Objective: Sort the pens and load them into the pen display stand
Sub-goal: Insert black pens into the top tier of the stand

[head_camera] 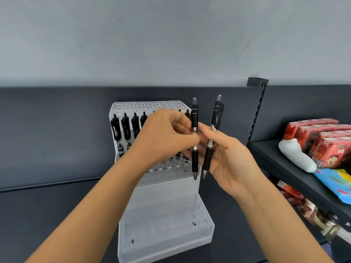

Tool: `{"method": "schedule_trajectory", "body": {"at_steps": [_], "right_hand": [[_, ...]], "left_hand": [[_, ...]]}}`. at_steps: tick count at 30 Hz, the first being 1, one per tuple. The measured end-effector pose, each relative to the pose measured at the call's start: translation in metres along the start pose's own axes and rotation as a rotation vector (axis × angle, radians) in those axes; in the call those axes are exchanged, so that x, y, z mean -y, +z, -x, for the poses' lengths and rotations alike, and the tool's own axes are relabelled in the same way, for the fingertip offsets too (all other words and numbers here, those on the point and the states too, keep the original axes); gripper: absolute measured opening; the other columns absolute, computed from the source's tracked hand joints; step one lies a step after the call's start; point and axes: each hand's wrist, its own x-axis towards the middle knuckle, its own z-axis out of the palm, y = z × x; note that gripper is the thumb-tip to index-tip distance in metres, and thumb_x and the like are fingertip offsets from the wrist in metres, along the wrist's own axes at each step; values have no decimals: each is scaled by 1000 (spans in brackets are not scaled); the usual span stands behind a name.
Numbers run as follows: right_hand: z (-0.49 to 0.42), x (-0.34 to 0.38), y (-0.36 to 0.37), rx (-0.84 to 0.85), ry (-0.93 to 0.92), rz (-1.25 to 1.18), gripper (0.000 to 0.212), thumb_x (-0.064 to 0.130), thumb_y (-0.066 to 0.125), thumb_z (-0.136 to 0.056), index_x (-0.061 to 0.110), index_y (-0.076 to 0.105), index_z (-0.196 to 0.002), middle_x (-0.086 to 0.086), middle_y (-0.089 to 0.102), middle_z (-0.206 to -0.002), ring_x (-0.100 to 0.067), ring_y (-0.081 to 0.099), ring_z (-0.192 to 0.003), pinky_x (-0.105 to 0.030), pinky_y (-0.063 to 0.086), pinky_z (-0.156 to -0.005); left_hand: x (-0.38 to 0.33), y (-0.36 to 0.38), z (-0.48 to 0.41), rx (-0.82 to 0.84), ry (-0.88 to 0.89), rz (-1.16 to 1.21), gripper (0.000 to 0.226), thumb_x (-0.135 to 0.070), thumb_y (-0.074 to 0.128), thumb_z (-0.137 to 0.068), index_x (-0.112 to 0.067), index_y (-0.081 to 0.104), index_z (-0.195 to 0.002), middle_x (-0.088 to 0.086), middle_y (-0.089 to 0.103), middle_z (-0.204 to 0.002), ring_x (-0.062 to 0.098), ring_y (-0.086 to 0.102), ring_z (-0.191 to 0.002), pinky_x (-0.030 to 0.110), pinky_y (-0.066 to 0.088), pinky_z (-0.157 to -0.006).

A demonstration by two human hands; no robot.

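Dark grey shelf board (47, 215), matt, with a matching back panel (57, 130) under a pale wall; open board to the left of the stand.

- Pen display stand (165, 224): frosted clear acrylic, stepped tiers drilled with round holes, shallow tray at the front edge. It stands mid-shelf, close to the back panel.
- Racked pens (125, 126): black retractable pens with clips, upright in an upper row at the left.
- Left hand (165, 137): fingers curled, pinching one black pen (195, 160) at mid-barrel, tip down, in front of the stand's right edge.
- Right hand (231, 164): palm up, fingers loosely bent round a second black pen (208, 160), just beside the first. Barrel labels are too small to read.
- Slotted metal upright (258, 111), right.
- Side shelf: red printed cartons (322, 141), text illegible; white soft packet (296, 154); blue-yellow pack (334, 181).
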Motion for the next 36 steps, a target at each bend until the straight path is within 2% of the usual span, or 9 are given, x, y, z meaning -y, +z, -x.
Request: {"method": "schedule_trajectory", "body": {"at_steps": [4, 6, 9, 13, 17, 22, 28, 32, 36], "right_hand": [[-1, 2, 1, 22, -12, 55, 31, 23, 62, -85, 11, 70, -112, -12, 70, -114, -27, 65, -107, -43, 55, -90], [-2, 2, -1, -60, -76, 65, 24, 19, 58, -91, 8, 68, -109, -6, 73, -99, -17, 70, -85, -29, 59, -72], [-3, -1, -10, -258, -169, 201, 29, 30, 49, -98, 9, 69, -101, 3, 54, -69, -9, 43, -51, -21, 36, -47], [-3, -3, -18, -322, -209, 175, 39, 33, 37, -102, 11, 70, -97, 4, 50, -65, -12, 38, -53, -25, 31, -52], [-3, -4, -18, -358, -316, 260, 28, 17, 42, -100, 18, 70, -95, 7, 57, -72, -10, 47, -60, -22, 41, -57], [-4, -7, -13, -390, -350, 224, 20, 14, 50, -98, 21, 67, -93, 12, 68, -81, -7, 56, -64, -20, 46, -59], [-4, -11, -9, -391, -380, 216, 16, 13, 53, -97, 19, 68, -98, 12, 69, -80, -5, 59, -65, -18, 49, -60], [-3, -13, -10, -377, -370, 229, 13, 11, 59, -93, 18, 68, -100, 7, 69, -81, -8, 64, -71, -20, 54, -66], [0, -13, -9, -352, -412, 389, 16, 10, 68, -86, 21, 70, -98, 4, 72, -84, -16, 68, -81, -34, 56, -81]], "left_hand": [[6, 10, -4, -162, -77, 13, 16, -30, 70, -67, -16, 70, -74, 1, 69, -64, 12, 63, -57, 27, 52, -60], [11, 7, -9, -236, -71, 98, 14, -28, 69, -77, -14, 69, -78, 0, 65, -64, 8, 55, -54, 26, 47, -59], [19, -4, -15, -296, -8, 99, 12, -28, 68, -86, -17, 66, -88, -5, 65, -74, 8, 59, -60, 22, 52, -62], [29, -6, -12, -254, 76, 24, 11, -23, 73, -84, -22, 66, -92, -3, 70, -83, 12, 69, -72, 35, 59, -73], [36, -3, -12, -160, 107, -55, 30, -18, 71, -85, -40, 51, -88, -14, 64, -79, -1, 64, -72, 11, 52, -68], [40, 6, -10, 5, 53, -158, 31, -20, 59, -92, -24, 34, -110, -4, 63, -92, 10, 65, -82, 23, 54, -76], [44, 22, -1, -134, 29, -206, 15, -20, 62, -91, -18, 58, -106, -14, 58, -80, 0, 57, -71, 6, 43, -64], [44, 25, -3, -219, -11, -368, 18, -25, 62, -91, -8, 67, -92, 3, 70, -84, 17, 64, -79, 31, 52, -79], [38, 26, -6, -107, -70, -487, 30, -29, 59, -93, -2, 65, -82, 11, 68, -75, 27, 65, -78, 37, 54, -72]]}}
